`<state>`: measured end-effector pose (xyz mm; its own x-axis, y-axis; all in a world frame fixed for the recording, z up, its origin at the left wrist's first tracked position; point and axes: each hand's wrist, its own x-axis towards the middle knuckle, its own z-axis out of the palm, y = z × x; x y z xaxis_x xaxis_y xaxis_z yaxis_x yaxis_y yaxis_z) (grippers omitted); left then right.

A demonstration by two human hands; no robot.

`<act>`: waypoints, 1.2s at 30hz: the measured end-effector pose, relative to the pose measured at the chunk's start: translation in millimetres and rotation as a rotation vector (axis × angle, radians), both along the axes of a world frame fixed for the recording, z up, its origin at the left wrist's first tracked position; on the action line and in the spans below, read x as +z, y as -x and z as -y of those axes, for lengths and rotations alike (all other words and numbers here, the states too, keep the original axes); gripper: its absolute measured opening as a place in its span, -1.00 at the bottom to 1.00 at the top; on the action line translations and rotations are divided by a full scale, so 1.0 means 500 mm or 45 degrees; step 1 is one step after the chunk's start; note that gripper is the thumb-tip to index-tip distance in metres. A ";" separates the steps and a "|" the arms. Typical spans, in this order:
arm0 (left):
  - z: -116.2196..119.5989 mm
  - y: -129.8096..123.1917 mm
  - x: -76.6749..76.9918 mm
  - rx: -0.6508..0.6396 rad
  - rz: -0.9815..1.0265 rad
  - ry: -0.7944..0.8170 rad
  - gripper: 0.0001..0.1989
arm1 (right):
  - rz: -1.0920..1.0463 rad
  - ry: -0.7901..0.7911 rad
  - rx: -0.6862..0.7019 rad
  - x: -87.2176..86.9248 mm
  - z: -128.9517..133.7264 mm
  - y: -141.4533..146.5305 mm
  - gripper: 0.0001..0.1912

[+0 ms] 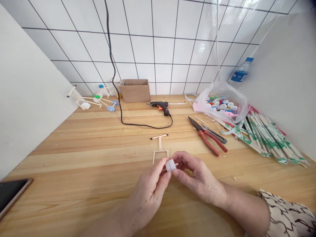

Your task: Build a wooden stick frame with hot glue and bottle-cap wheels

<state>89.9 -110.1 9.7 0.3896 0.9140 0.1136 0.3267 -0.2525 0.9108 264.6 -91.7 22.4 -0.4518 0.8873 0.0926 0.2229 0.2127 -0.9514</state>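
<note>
The left hand (pixel 148 194) and the right hand (pixel 199 177) are close together above the wooden table (pixel 74 158), and their fingertips pinch a small white plastic bottle cap (pixel 170 165) from both sides, so both hands are narrow and holding it. A thin wooden stick (pixel 176 164) comes out from the cap. Just in front of the hands lies a flat frame of wooden sticks (pixel 160 148), shaped like a T with a small loop at the end. Farther away are a black glue gun (pixel 159 107) with an orange trigger and a long black cord (pixel 138 124), red-handled pliers (pixel 207 138), and a clear plastic bag (pixel 222 105) full of colored caps. Chopsticks in green-printed paper wrappers (pixel 266 138) lie in a pile at the right. The blue label on the water bottle (pixel 240 73) is too small to read. A cardboard box (pixel 134 90) stands by the white tile wall (pixel 163 39), near a stick model with blue caps (pixel 96 98).
</note>
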 end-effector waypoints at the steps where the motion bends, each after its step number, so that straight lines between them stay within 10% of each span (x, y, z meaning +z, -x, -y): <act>1: 0.000 0.000 0.000 -0.005 -0.006 -0.010 -0.69 | 0.005 -0.006 -0.001 0.000 0.000 0.000 -0.83; 36: 0.002 -0.003 -0.014 0.084 -0.037 -0.105 -0.68 | 0.011 -0.323 0.038 -0.026 0.000 -0.009 -0.65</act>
<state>91.5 -111.0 2.8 0.3331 0.9257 0.1791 0.3712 -0.3033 0.8776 269.3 -91.6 9.5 -0.4790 0.8225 0.3069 0.2208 0.4512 -0.8647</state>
